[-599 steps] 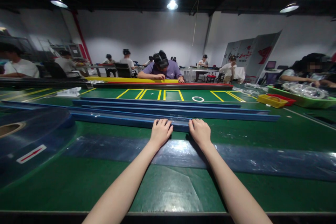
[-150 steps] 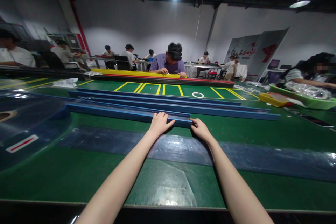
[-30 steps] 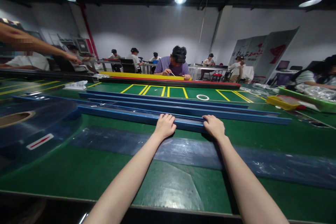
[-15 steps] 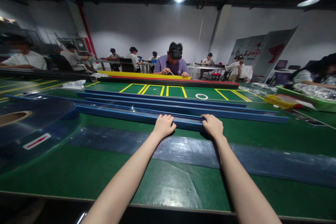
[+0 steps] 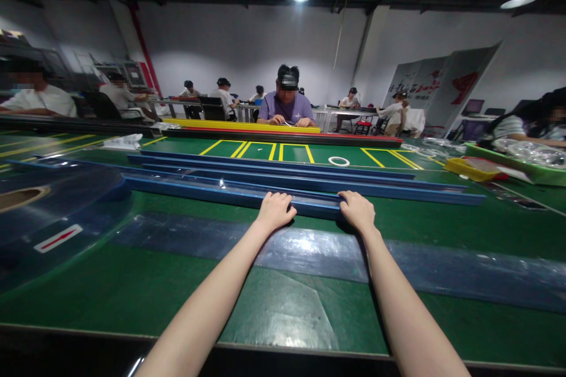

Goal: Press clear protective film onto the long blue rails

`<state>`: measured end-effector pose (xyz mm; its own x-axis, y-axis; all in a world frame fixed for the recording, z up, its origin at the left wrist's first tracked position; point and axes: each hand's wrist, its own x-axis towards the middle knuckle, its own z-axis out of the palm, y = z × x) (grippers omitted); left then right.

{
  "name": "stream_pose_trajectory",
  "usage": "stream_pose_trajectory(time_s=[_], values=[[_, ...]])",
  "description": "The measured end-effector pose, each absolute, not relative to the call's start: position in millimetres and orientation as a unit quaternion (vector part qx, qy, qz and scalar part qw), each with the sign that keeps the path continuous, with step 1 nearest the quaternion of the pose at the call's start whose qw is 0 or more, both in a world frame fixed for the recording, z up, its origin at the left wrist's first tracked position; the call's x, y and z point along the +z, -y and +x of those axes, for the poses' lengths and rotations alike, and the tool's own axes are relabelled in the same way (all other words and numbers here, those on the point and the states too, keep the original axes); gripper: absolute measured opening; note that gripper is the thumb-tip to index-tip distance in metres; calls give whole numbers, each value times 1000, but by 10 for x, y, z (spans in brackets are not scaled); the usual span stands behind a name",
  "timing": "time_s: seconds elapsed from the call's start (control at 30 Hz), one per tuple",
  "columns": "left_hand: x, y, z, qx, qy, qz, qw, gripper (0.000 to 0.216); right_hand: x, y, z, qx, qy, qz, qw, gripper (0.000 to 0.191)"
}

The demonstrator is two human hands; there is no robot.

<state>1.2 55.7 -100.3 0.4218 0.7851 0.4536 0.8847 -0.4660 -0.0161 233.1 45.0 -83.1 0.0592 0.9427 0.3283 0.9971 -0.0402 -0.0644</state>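
Note:
A long blue channel-shaped strip (image 5: 317, 210) lies across the green table, its right end under my right hand (image 5: 357, 211). Both of my hands hold this strip near that end, fingers curled over its top and thumbs at the near side. My left hand (image 5: 276, 211) grips it a short way to the left. Behind it lie more blue strips (image 5: 389, 189), roughly parallel. Nearer to me, a clear plastic band (image 5: 186, 234) stretches flat over the table under my forearms. It seems to come from the large roll of clear film (image 5: 88, 203) at the left, which bears a red arrow label (image 5: 58, 238).
Across the green table (image 5: 177, 306), a co-worker (image 5: 285, 109) handles a thin white stick above a yellow strip (image 5: 230, 125). A white ring (image 5: 338, 161) lies among yellow tape lines. At the right are a yellow tray (image 5: 469, 169) and a green tray (image 5: 530, 171) with clear plastic.
My hands keep their hold on the blue strip and have barely moved. The co-worker opposite has lifted their head, and the thin stick is lower. The view has shifted slightly.

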Motion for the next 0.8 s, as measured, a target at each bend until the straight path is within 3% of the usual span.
stream_pose_trajectory(time_s=[0.5, 0.8], values=[[-1013, -582, 7, -193, 493, -839, 124, 26, -823, -459, 2286, -143, 696, -693, 119, 37], [-1030, -590, 5, -194, 490, -838, 139, 28, -750, -456, 1709, -137, 754, -606, 212, 34]])
